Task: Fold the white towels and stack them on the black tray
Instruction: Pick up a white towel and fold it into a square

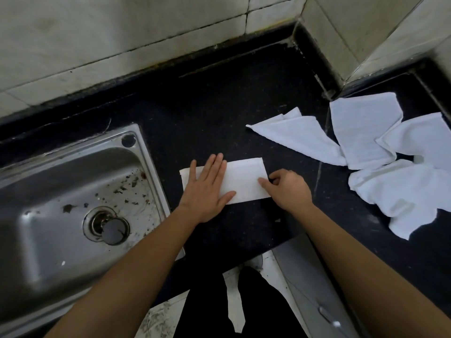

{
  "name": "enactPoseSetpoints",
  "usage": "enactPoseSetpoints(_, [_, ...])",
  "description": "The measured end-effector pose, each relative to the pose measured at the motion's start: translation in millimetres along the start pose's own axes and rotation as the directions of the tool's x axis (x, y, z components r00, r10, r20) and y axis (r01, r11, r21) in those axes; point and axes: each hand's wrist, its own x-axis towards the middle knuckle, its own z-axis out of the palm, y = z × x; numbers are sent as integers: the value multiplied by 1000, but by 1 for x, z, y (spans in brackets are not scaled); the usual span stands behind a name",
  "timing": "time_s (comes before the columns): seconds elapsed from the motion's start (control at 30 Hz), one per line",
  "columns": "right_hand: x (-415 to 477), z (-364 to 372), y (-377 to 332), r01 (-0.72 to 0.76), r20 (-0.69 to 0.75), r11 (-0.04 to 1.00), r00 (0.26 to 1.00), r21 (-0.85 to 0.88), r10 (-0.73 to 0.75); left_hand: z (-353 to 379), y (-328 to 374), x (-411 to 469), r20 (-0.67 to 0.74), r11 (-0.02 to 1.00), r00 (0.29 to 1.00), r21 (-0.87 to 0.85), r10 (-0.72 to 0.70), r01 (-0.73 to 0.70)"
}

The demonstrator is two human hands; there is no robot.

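A white towel (pixel 244 178), folded into a narrow rectangle, lies on the black counter (pixel 219 113) just in front of me. My left hand (pixel 207 189) rests flat on its left half, fingers spread. My right hand (pixel 288 189) pinches the towel's right edge between thumb and fingers. A heap of several unfolded white towels (pixel 380 147) sprawls on the counter at the right. No black tray is in view.
A stainless steel sink (pixel 73 208) with a drain plug and dirt specks fills the left. Tiled walls (pixel 146 32) close the back, with a tiled corner jutting out at the upper right. The counter's front edge runs below my hands, above the floor and my dark trousers.
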Motion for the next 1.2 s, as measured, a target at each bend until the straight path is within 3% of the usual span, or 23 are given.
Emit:
enactPoseSetpoints(0.13, [-1,-7,-13,-105,134,992,986,64,95,8,-2,3,52,1000,999,10,-1,1])
enactPoseSetpoints(0.23, [3,-6,-12,-184,154,957,976,224,152,12,-3,3,34,1000,999,14,7,-8])
enactPoseSetpoints(0.33, [2,-6,-12,-348,275,775,933,527,231,12,-3,4,31,1000,999,9,9,-10])
enactPoseSetpoints(0.4, [-2,-8,-14,-460,389,630,884,626,259,9,-3,5,60,1000,998,16,14,-15])
enactPoseSetpoints(0.47, [-5,-11,-16,-513,454,547,855,662,252,4,-2,3,51,1000,999,1,-5,5])
enactPoseSetpoints(0.57, [-6,-12,-19,-485,419,501,874,717,245,-9,2,-10,-162,949,953,-229,-258,218])
enactPoseSetpoints(0.63, [-8,-9,-23,-386,303,537,923,750,239,-9,-3,-20,-236,769,800,-516,-551,377])
enactPoseSetpoints(0.7, [-11,-3,-29,-249,153,608,967,754,205,-7,-16,-28,-73,465,657,-765,-751,446])
enactPoseSetpoints(0.8, [-18,7,-44,-23,-44,739,996,673,71,-14,-30,-36,342,-125,552,-911,-760,392])
enactPoseSetpoints(0.83, [-20,9,-49,41,-91,782,996,622,20,-17,-32,-37,411,-238,561,-903,-719,357])
enactPoseSetpoints(1.0, [-30,39,-96,182,-78,877,983,445,-165,-19,-50,-45,521,-453,625,-845,-581,284])
enactPoseSetpoints(1.2, [-44,77,-134,361,-34,916,932,172,-361,-21,-54,-47,536,-479,663,-828,-523,292])
